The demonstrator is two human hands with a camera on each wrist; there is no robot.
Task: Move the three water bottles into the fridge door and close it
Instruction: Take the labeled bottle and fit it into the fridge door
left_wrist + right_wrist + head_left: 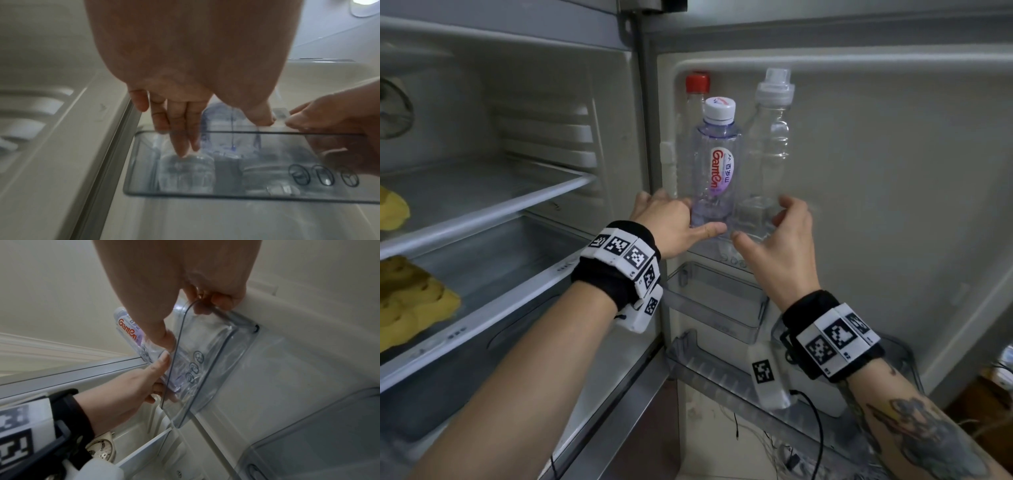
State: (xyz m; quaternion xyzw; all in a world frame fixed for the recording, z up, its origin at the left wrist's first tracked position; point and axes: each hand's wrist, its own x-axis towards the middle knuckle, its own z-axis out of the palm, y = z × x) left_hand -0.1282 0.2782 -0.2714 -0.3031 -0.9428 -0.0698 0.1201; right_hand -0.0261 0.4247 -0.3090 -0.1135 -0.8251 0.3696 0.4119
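Three water bottles stand upright in the clear top bin [726, 255] of the open fridge door [876, 171]: the labelled bottle [717, 164] with a white cap in front, the red-capped bottle [697, 92] just behind it at about 11 o'clock, and the clear sport-cap bottle [768, 137] beside it at 3 o'clock. The bottles touch or nearly touch one another.

The left hand [671, 226] sits at 9 o'clock of the labelled bottle's base, thumb stretched along the bin's front edge. The left wrist view shows what the head view hides: its fingers [180, 129] are straight and reach down inside the bin, tips beside a bottle base, gripping nothing.

The right hand [780, 236] is at 3 o'clock of the sport-cap bottle's base, fingers loosely curved. Only the right wrist view shows them past the bin's far corner [205, 305], the thumb [164, 340] by the labelled bottle [129, 326]; whether they clasp a bottle or the rim I cannot tell.

Further out, at 6 o'clock under the top bin, two lower door bins [719, 305] hang. At 9 o'clock the fridge shelves [493, 205] carry yellow items [414, 301].
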